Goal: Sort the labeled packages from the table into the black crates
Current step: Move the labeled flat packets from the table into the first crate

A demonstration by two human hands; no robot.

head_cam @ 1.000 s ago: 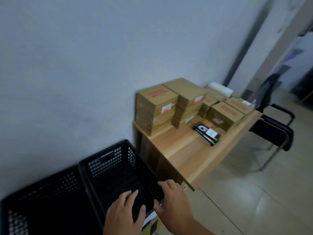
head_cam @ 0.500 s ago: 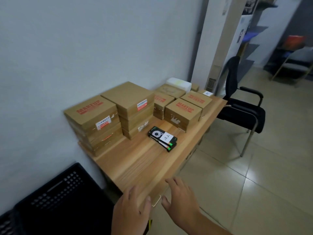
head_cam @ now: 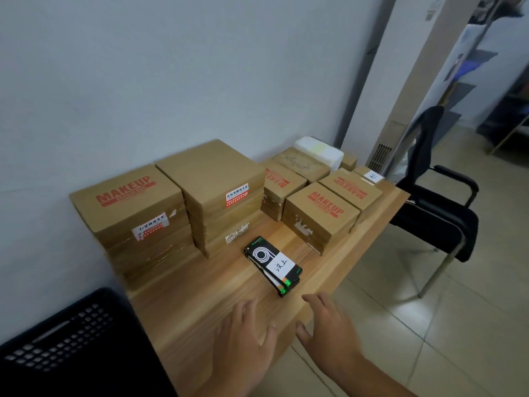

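The flat black cardboard packet (head_cam: 273, 265) with a white label looks light, stiff and slick, best pinched by its long edges; left hand (head_cam: 243, 339) and right hand (head_cam: 332, 330) hover, each grip spread and empty.

We see a wooden tabletop (head_cam: 183, 310) against the wall (head_cam: 143, 81) carrying stacked brown cartons (head_cam: 128, 207), a black labelled package (head_cam: 272, 260) near its front edge, and a white box (head_cam: 317, 150) at the back.
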